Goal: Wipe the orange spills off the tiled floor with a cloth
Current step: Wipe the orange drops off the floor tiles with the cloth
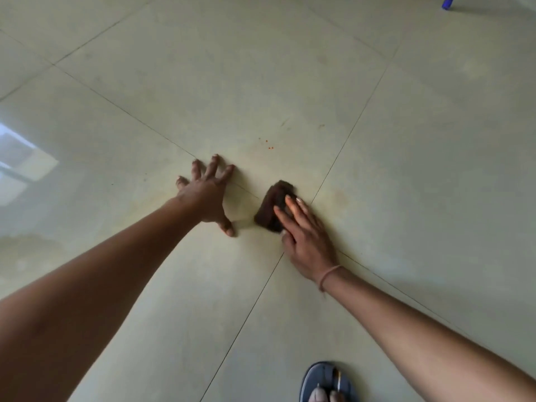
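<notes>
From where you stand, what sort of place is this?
Probably a room in a home: glossy floor tiles, a blue sandal on a foot, and a right hand pressing a dark cloth down.

Pale, glossy tiled floor [406, 140] with thin grout lines.
A dark brown cloth [272, 207] lies where the grout lines cross, under the right hand [304, 239]. The left hand [207, 198] rests spread flat just left of it. Tiny orange drops [269, 146] sit just beyond. A sandal [322, 381] stands at the near edge, and a blue object [447, 2] is far right.
</notes>
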`<state>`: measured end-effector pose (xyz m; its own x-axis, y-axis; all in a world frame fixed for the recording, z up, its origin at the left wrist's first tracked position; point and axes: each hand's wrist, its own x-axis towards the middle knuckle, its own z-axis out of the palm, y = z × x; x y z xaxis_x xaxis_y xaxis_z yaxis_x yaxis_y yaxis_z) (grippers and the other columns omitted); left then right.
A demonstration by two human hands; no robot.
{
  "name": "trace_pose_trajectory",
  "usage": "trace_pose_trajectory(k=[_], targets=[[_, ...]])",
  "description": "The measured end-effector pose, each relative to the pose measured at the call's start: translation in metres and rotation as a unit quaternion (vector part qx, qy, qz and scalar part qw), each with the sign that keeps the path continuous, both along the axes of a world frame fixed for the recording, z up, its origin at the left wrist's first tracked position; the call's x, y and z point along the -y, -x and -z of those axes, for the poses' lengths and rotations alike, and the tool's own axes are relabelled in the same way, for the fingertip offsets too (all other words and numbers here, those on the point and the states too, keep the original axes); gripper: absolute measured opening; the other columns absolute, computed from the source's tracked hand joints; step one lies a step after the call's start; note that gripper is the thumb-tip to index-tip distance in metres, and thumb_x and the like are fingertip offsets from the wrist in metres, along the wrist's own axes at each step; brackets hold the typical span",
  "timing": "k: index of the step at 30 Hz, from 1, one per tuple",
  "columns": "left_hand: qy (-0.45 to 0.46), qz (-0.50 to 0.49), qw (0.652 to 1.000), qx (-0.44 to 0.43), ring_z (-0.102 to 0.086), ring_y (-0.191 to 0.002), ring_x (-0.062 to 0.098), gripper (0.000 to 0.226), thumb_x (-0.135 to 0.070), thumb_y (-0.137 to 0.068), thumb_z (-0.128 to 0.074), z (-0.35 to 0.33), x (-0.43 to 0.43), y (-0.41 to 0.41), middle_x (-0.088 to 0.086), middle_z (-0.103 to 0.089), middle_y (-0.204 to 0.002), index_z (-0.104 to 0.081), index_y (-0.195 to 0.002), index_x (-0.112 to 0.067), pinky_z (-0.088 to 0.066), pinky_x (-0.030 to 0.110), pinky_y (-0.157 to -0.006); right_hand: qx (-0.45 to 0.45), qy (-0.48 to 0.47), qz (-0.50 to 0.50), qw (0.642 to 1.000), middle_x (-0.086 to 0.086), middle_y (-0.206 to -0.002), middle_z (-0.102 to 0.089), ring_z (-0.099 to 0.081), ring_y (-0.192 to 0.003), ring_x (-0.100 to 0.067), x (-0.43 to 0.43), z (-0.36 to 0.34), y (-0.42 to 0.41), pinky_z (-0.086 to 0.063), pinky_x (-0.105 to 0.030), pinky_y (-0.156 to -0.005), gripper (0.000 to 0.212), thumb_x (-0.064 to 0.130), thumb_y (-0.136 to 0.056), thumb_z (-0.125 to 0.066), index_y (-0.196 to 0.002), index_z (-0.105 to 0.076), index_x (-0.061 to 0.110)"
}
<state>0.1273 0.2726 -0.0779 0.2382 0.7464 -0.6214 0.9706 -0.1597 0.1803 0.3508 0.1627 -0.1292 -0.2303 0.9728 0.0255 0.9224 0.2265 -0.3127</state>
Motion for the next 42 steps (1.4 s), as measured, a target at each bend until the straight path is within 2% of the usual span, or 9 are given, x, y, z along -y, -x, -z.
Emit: trace_pose_trajectory(k=[2,6,8,13,18,24,30,36,42], targets=[[0.006,0.002,1.0,-0.003,0.019,-0.144,0.042,0.155,-0.056,-0.039,-0.091,-0.001,0.0,-0.001,0.002,0.028,-0.157,0.011,-0.153,-0.03,-0.016,0.071,-0.108,-0.005,-0.01,0.04,0.999,-0.015,-0.146,-0.04,-0.037,-0.133,-0.035,-0.018,0.001,-0.04,-0.032,-0.043,-0.109,0.05,0.025,-0.089,-0.036,-0.135,-0.052,0.015],[0.011,0.0,1.0,-0.009,0.019,-0.143,0.044,0.157,-0.053,-0.037,-0.092,0.003,-0.005,-0.007,0.002,0.029,-0.157,0.013,-0.152,-0.031,-0.018,0.073,-0.106,-0.003,0.004,0.301,0.954,-0.013,-0.153,-0.028,-0.025,-0.14,-0.035,-0.12,0.005,-0.057,-0.026,-0.043,-0.112,0.049,0.022,-0.092,-0.037,-0.14,-0.045,0.016],[0.01,0.001,1.0,-0.01,0.018,-0.143,0.044,0.158,-0.053,-0.036,-0.092,0.004,-0.007,-0.006,0.002,0.029,-0.157,0.013,-0.152,-0.032,-0.02,0.072,-0.105,-0.015,-0.005,0.299,0.954,-0.012,-0.154,-0.027,-0.021,-0.141,-0.033,-0.137,0.003,-0.021,-0.022,-0.04,-0.113,0.049,0.017,-0.092,-0.04,-0.14,-0.044,0.017],[0.014,0.025,0.998,-0.051,0.012,-0.142,0.049,0.158,-0.054,-0.04,-0.092,-0.01,-0.01,-0.015,0.009,0.028,-0.157,0.017,-0.152,-0.029,-0.029,0.068,-0.104,-0.021,-0.011,0.077,0.997,-0.013,-0.147,-0.04,-0.035,-0.135,-0.031,-0.072,0.004,-0.017,-0.029,-0.037,-0.109,0.049,0.023,-0.087,-0.04,-0.134,-0.053,0.016],[0.015,0.019,0.998,-0.056,0.01,-0.14,0.055,0.161,-0.049,-0.038,-0.093,-0.008,-0.013,-0.023,0.012,0.027,-0.156,0.019,-0.151,-0.027,-0.029,0.069,-0.103,-0.014,0.013,0.327,0.945,-0.011,-0.154,-0.028,-0.026,-0.14,-0.033,-0.174,-0.002,-0.052,-0.026,-0.041,-0.112,0.049,0.023,-0.091,-0.038,-0.139,-0.046,0.018],[0.028,0.003,0.999,-0.04,0.016,-0.14,0.052,0.158,-0.044,-0.042,-0.094,-0.008,-0.015,-0.023,0.011,0.031,-0.155,0.02,-0.15,-0.031,-0.021,0.069,-0.108,-0.007,0.013,0.001,1.0,-0.012,-0.148,-0.039,-0.032,-0.137,-0.031,-0.129,0.002,-0.013,-0.026,-0.038,-0.111,0.049,0.023,-0.088,-0.041,-0.135,-0.052,0.018],[0.028,-0.007,0.999,-0.04,0.018,-0.14,0.053,0.159,-0.043,-0.041,-0.094,-0.005,-0.015,-0.024,0.011,0.033,-0.154,0.022,-0.149,-0.031,-0.019,0.069,-0.108,-0.02,0.0,0.198,0.98,-0.016,-0.148,-0.039,-0.036,-0.133,-0.039,-0.196,-0.004,-0.007,-0.031,-0.045,-0.109,0.051,0.022,-0.084,-0.039,-0.133,-0.053,0.015],[0.022,-0.021,0.999,-0.019,0.02,-0.14,0.051,0.156,-0.04,-0.043,-0.094,-0.005,-0.013,-0.021,0.009,0.033,-0.155,0.018,-0.15,-0.032,-0.015,0.069,-0.11,0.026,0.022,-0.184,0.982,-0.013,-0.146,-0.041,-0.036,-0.135,-0.033,-0.129,-0.011,-0.036,-0.027,-0.037,-0.111,0.049,0.023,-0.088,-0.04,-0.136,-0.05,0.018],[0.014,-0.035,0.999,-0.007,0.019,-0.141,0.05,0.154,-0.039,-0.043,-0.094,-0.002,-0.013,-0.02,0.007,0.03,-0.156,0.015,-0.152,-0.032,-0.013,0.069,-0.11,0.018,0.039,-0.007,0.999,-0.018,-0.15,-0.033,-0.029,-0.138,-0.039,-0.193,-0.009,-0.003,-0.021,-0.04,-0.115,0.053,0.023,-0.087,-0.037,-0.139,-0.046,0.015]])
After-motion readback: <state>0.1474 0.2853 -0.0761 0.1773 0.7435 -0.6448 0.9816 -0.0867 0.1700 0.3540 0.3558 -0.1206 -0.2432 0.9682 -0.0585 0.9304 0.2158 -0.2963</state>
